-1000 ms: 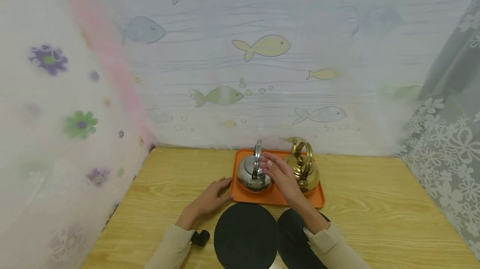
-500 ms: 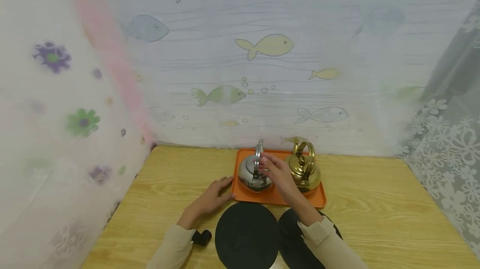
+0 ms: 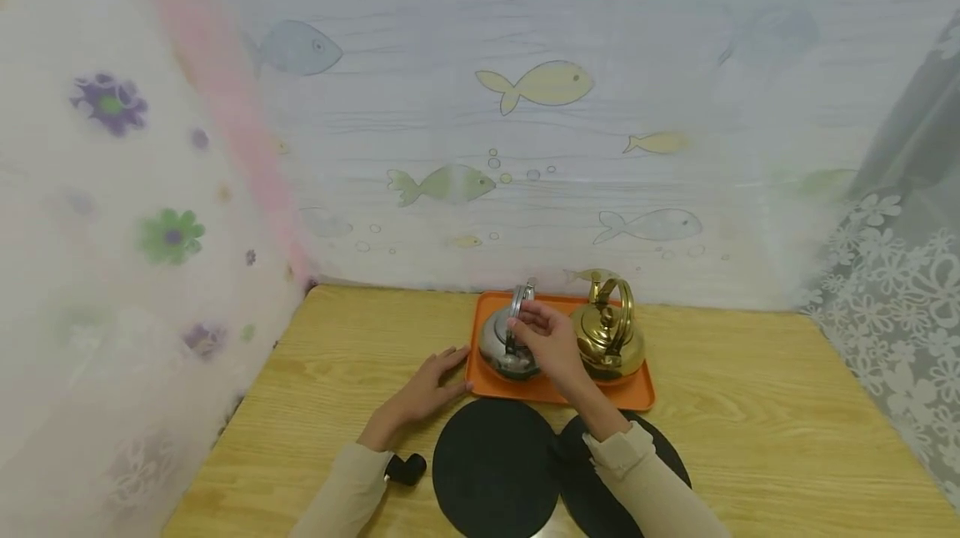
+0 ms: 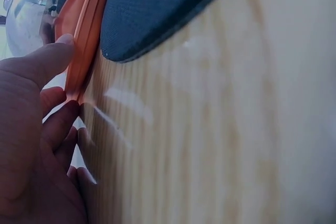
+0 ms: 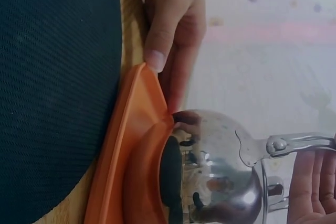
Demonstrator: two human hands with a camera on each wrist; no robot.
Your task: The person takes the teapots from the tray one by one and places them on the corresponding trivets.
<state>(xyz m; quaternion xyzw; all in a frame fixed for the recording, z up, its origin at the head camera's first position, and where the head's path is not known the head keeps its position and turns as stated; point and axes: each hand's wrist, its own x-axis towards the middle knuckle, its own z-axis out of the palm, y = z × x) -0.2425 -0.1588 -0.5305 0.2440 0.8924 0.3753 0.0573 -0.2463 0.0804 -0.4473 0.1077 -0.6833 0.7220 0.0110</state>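
A silver kettle (image 3: 501, 348) and a gold kettle (image 3: 609, 344) stand side by side on an orange tray (image 3: 552, 393). My right hand (image 3: 553, 348) has its thumb and fingers at the silver kettle's raised handle (image 5: 296, 144); in the right wrist view its fingers pass under the handle, partly cut off by the frame edge. The kettle's base sits on the tray. At the tray's left front corner, my left hand (image 3: 429, 385) rests its thumb and fingertips against the rim, the fingers fairly straight. The left wrist view shows its thumb on the orange edge.
Two round black mats (image 3: 493, 468) lie in front of the tray, the right one partly under my right forearm. A small black object (image 3: 407, 470) is beside my left cuff. The wood-grain table (image 3: 750, 388) meets a fish-print curtain (image 3: 547, 146) behind.
My right hand has closed in on the silver kettle's handle, its thumb now across it and its fingers bent. The left hand stays at the tray; the head view has shifted slightly.
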